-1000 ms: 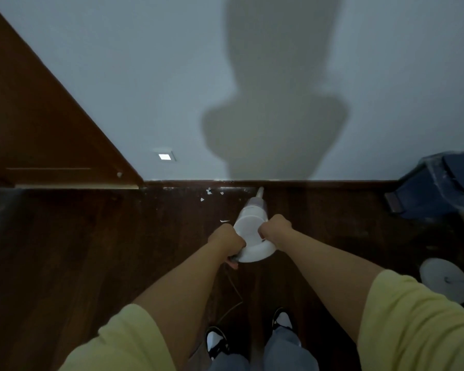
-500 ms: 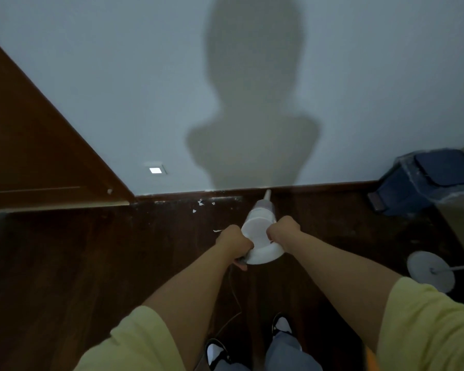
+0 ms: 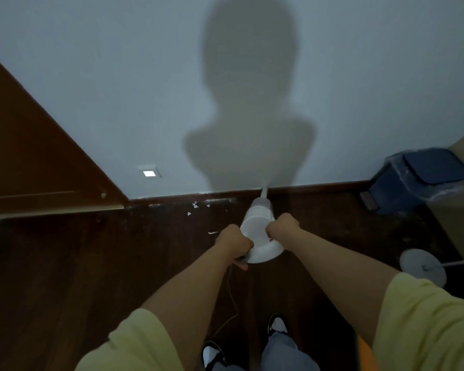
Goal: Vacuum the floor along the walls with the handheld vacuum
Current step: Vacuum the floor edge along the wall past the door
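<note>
A white handheld vacuum points down and away from me, its thin nozzle tip at the dark baseboard below the pale wall. My left hand grips the rear left of its body. My right hand grips its right side. A thin cord trails from under the left hand toward my feet. Small white scraps lie on the dark wood floor left of the nozzle, close to the baseboard.
A brown wooden door stands at the left. A dark blue pedal bin with a plastic liner sits at the right by the wall, and a round white stand base lies nearer me. A small lit wall light glows low on the wall.
The vacuum and both hands have shifted to the right along the baseboard, leaving the white scraps farther to the left. The bin now sits closer to the centre of view.
</note>
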`<state>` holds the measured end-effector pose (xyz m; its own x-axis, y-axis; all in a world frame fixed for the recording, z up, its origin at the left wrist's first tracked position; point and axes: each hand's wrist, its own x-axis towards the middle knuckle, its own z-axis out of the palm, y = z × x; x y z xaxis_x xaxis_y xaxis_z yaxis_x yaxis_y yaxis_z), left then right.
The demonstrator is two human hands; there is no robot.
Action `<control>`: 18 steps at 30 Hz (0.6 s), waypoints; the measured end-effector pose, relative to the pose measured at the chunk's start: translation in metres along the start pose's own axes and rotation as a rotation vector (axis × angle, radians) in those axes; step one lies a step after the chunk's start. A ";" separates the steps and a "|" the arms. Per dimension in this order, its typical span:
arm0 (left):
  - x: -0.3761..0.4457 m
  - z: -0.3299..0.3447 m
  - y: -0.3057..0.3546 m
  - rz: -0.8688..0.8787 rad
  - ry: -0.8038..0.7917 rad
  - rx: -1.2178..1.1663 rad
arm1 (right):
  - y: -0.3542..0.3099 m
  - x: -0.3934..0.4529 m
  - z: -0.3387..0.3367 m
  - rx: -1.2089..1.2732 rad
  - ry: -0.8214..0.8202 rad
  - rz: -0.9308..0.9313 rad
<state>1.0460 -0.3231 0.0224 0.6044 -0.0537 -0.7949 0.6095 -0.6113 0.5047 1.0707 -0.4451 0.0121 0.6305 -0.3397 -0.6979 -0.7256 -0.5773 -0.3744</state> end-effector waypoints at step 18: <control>-0.002 -0.016 -0.018 -0.036 0.031 -0.035 | -0.013 -0.008 0.019 -0.003 -0.023 -0.018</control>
<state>1.0421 -0.3000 0.0203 0.5972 -0.0077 -0.8020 0.6482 -0.5844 0.4883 1.0702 -0.4209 0.0107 0.6369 -0.3125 -0.7048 -0.7133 -0.5857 -0.3848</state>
